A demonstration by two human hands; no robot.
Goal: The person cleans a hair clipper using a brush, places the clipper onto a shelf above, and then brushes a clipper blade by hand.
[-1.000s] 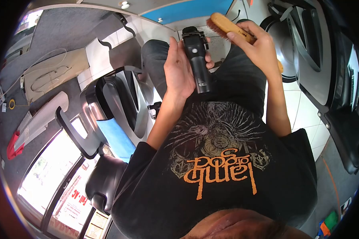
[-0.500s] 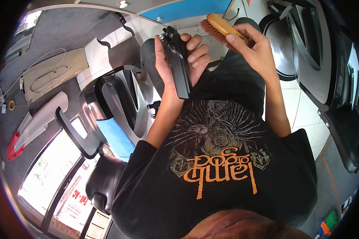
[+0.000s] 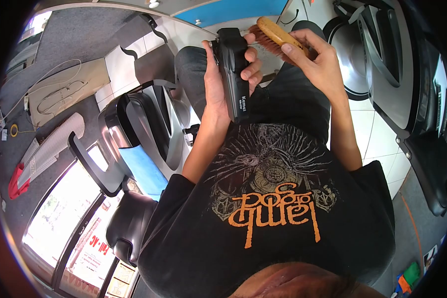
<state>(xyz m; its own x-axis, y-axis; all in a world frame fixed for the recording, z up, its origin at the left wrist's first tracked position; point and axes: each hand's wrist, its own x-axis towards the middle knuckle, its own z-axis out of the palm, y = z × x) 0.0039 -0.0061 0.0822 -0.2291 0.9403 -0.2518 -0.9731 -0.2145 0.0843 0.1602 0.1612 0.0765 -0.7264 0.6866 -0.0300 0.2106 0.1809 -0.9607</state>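
Note:
A black hair clipper (image 3: 235, 74) with pale lettering on its lower body lies in my left hand (image 3: 215, 92). The thumb runs along one side and the fingers wrap round the other. Its head end points away from me. My right hand (image 3: 317, 58) grips a brush (image 3: 278, 34) with a wooden handle and reddish-brown bristles. Those bristles face left, toward the clipper's upper end and my left fingertips. Whether they touch the fingertips I cannot tell.
Black and silver barber chairs stand on both sides, one at the left (image 3: 149, 119) with a blue cloth (image 3: 143, 171) over it, another at the right (image 3: 390, 64). A blue drawer front (image 3: 238, 16) is ahead. Cables (image 3: 59, 94) lie on the far left.
My left hand has turned the clipper, so its broad lettered side now faces me, and moved it slightly right, closer to the brush. The right hand with the brush has barely moved.

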